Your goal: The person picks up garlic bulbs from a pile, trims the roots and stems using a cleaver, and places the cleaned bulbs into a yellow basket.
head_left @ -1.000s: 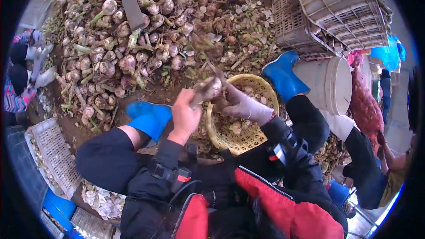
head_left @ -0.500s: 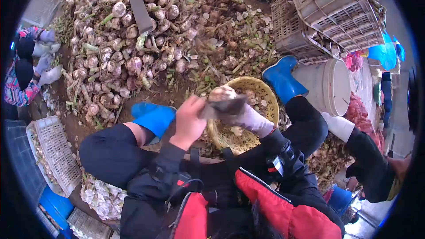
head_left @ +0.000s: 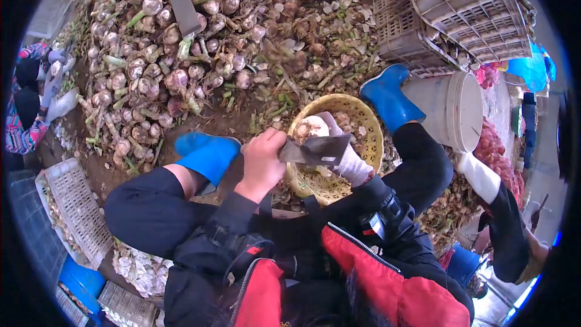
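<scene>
My bare left hand (head_left: 263, 158) is closed round the handle of a cleaver (head_left: 328, 150), whose dark blade points right across the front of my right hand. My right hand (head_left: 353, 166), in a pale, dirty glove, grips a whitish garlic bulb (head_left: 313, 126) just beyond the blade. Both are over a yellow woven basket (head_left: 370, 118) between my knees, with bulbs and loose bits inside. The blade hides part of my right hand's fingers. Whether the blade touches the bulb I cannot tell.
A large garlic heap (head_left: 175, 79) lies ahead, with another flat blade (head_left: 183, 7) on it. Stacked crates (head_left: 466, 9) and a white bucket (head_left: 451, 109) stand right. A crate (head_left: 77, 209) is at left. Other people's gloved hands show at the left (head_left: 60, 100) and right edges.
The bulb now shows more white above the blade, and the blade has swung slightly to the right and down. The view has shifted a little. The left co-worker's hands have moved.
</scene>
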Tool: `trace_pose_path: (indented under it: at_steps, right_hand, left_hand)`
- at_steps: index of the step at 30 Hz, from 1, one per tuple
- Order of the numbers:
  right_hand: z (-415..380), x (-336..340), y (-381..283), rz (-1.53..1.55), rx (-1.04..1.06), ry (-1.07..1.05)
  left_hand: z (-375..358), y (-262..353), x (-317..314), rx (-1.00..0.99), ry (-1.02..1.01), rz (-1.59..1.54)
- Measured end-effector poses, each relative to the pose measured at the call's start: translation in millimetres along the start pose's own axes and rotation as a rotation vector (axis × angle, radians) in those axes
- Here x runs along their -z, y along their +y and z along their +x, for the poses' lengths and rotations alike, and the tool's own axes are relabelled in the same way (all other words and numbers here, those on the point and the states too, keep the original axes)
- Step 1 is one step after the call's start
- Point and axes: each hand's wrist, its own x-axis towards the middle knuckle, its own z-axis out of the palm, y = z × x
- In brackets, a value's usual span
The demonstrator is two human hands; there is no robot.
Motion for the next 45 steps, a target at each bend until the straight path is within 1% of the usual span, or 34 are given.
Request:
trace_pose_path:
  at_steps: [2, 3, 4, 5, 6, 8, 9, 10, 12, 13, 14, 15, 16, 18, 20, 21, 22, 24, 26, 28, 29, 30, 31, 32, 34, 35, 36, 38, 39, 40, 42, 43, 44, 45]
  right_hand:
    - [0.4, 5.4, -1.4, 0.061, -0.124, -0.031]
    - [-5.5, -4.0, -10.7, -0.013, -0.117, 0.048]
    - [-11.1, -7.2, -23.5, -0.290, 0.122, 0.030]
    - [-12.0, -5.9, -25.5, -0.244, 0.144, 0.038]
    - [-9.0, -6.1, -26.5, -0.189, 0.178, 0.068]
    - [1.5, 5.1, -31.6, -0.855, 0.338, -0.042]
    - [-3.3, 2.6, -20.1, -0.900, 0.210, -0.088]
    - [-7.1, -3.0, -11.0, -0.712, 0.175, 0.022]
    - [-2.3, -12.2, -6.3, 0.130, -0.289, 0.077]
    - [-0.5, -16.4, -5.5, 0.483, -0.505, 0.149]
    - [1.6, -12.7, 0.3, 0.487, -0.501, 0.151]
    - [4.6, -7.6, 5.9, 0.201, -0.252, 0.032]
    - [-0.6, -2.3, 11.2, 0.083, -0.262, 0.022]
    - [-2.7, 1.1, -15.2, -0.037, -0.286, 0.013]
    - [-1.4, 18.0, -28.7, -0.075, -0.454, -0.231]
    - [0.8, 28.6, -30.1, -0.320, -0.169, -0.289]
    - [9.1, 49.2, -0.9, -0.375, -0.067, -0.383]
    - [42.5, 77.2, 28.3, -0.026, -0.274, -0.269]
    - [94.5, 82.9, 38.4, 0.853, -0.696, 0.270]
    - [142.6, 90.5, 67.1, 0.579, -0.634, 0.309]
    - [163.4, 91.9, 90.7, 0.225, -0.545, 0.235]
    - [176.9, 96.7, 122.6, -0.504, -0.293, 0.030]
    - [182.7, 94.0, 139.7, -0.908, -0.150, -0.037]
    - [191.2, 110.8, 215.1, -1.166, 0.079, -0.015]
    - [182.7, 85.7, 191.6, -0.490, -0.188, 0.042]
    - [173.5, 68.5, 168.6, -0.063, -0.307, 0.164]
    - [157.3, 43.7, 105.2, 0.545, -0.449, 0.348]
    - [125.3, 32.4, 74.3, 0.414, -0.254, 0.046]
    - [108.8, 24.7, 53.0, 0.412, -0.201, -0.059]
    - [96.6, 15.9, 36.3, 0.240, -0.178, -0.091]
    - [73.3, 2.1, 10.4, -0.002, -0.071, -0.214]
    - [64.2, 0.9, 7.9, -0.054, -0.120, -0.226]
    - [53.4, 1.4, 9.0, 0.178, -0.153, -0.221]
    - [46.0, 0.8, 9.9, 0.100, -0.050, -0.197]
  left_hand:
    - [0.7, -27.1, -8.9, 0.037, -0.016, 0.020]
    - [2.1, -51.2, -11.0, 0.270, -0.132, 0.050]
    - [3.0, -62.1, -13.8, 0.510, -0.244, 0.073]
    - [6.5, -50.7, -3.8, 0.639, -0.305, -0.111]
    - [7.1, -46.7, -2.3, 0.628, -0.308, -0.100]
    - [1.9, -36.2, -3.4, 0.808, -0.334, -1.446]
    - [7.8, -13.3, 10.4, 0.777, -0.280, -1.345]
    - [5.3, -9.9, 4.7, 0.781, -0.286, -1.349]
    - [1.7, -7.4, -6.5, 0.276, -0.141, -0.819]
    - [-2.4, -9.5, -9.8, 0.240, -0.169, -0.627]
    - [-0.2, -6.3, -11.3, 0.220, -0.117, -0.575]
    - [1.6, -8.0, -7.5, 0.138, -0.061, -0.427]
    - [0.7, -9.9, -3.6, 0.060, -0.010, -0.284]
    - [4.9, -7.1, 4.8, 0.187, -0.121, -0.103]
    - [-7.2, -53.2, -16.3, 0.347, -0.201, 0.071]
    - [-6.2, -56.6, -21.0, 0.407, -0.192, -0.015]
    - [-10.3, -60.6, -24.8, 0.468, -0.204, -0.099]
    - [-0.5, -49.9, -18.4, 0.515, -0.189, -0.157]
    - [6.3, -42.0, -15.4, 0.573, -0.169, -0.216]
    - [9.2, -39.4, -14.9, 0.649, -0.097, -0.469]
    - [11.0, -38.4, -15.1, 0.588, -0.066, -0.473]
    - [9.6, -44.2, -17.1, 0.596, -0.078, -0.467]
    - [14.0, -40.2, -11.3, 0.617, -0.090, -0.448]
    - [18.5, -37.4, -5.6, 0.643, -0.097, -0.431]
    - [16.3, -50.0, -6.9, 0.662, -0.098, -0.433]
    - [22.3, -49.4, -5.1, 0.640, -0.024, -0.445]
    - [25.7, -49.0, -5.6, 0.621, 0.048, -0.460]
    - [28.5, -53.4, -7.3, 0.652, 0.041, -0.371]
    - [32.3, -51.2, -4.7, 0.444, 0.104, -0.257]
    - [35.1, -46.7, -1.1, 0.232, 0.169, -0.143]
    - [35.6, -30.3, 5.8, 0.215, 0.136, -0.143]
    - [32.4, -25.8, 6.7, 0.159, 0.087, -0.096]
    - [28.3, -20.3, 8.0, 0.102, 0.038, -0.047]
    - [25.8, -13.1, 11.6, 0.034, 0.040, -0.017]
